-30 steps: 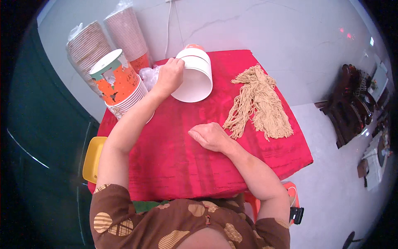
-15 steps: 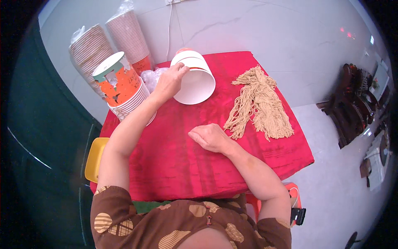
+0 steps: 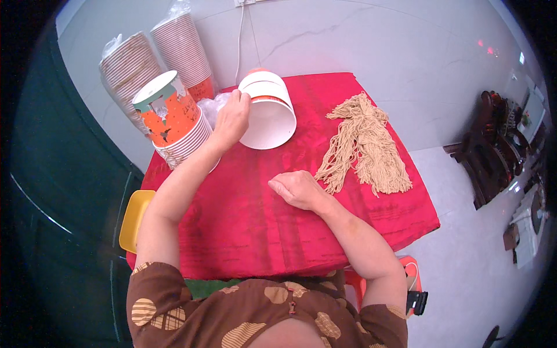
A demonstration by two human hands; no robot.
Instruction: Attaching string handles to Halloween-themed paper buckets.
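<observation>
White paper tubs [image 3: 271,123], nested with orange bands showing, lie on their side on the red-covered table [image 3: 243,232], open end toward me. My left hand [image 3: 233,118] is at their left edge, with its fingers closed together against the rim of a tub. The thumb side is partly hidden. Near the middle of the table rests my right hand [image 3: 295,189], curled into a fist; whatever may be inside it is hidden. Just beyond that fist, to the right, a bundle of beige yarn [image 3: 371,148] is spread out.
At the left stand an orange-and-green patterned tub [image 3: 171,116] on a stack and two tall bagged stacks of tubs [image 3: 183,52]. Crumpled clear plastic [image 3: 210,110] lies beside them. A yellow tray [image 3: 136,217] sits at the left edge. An orange stool [image 3: 409,269] is below right.
My left hand has drawn slightly left, and the open end of the tubs has swung left and a little nearer with it. The right fist has barely moved.
</observation>
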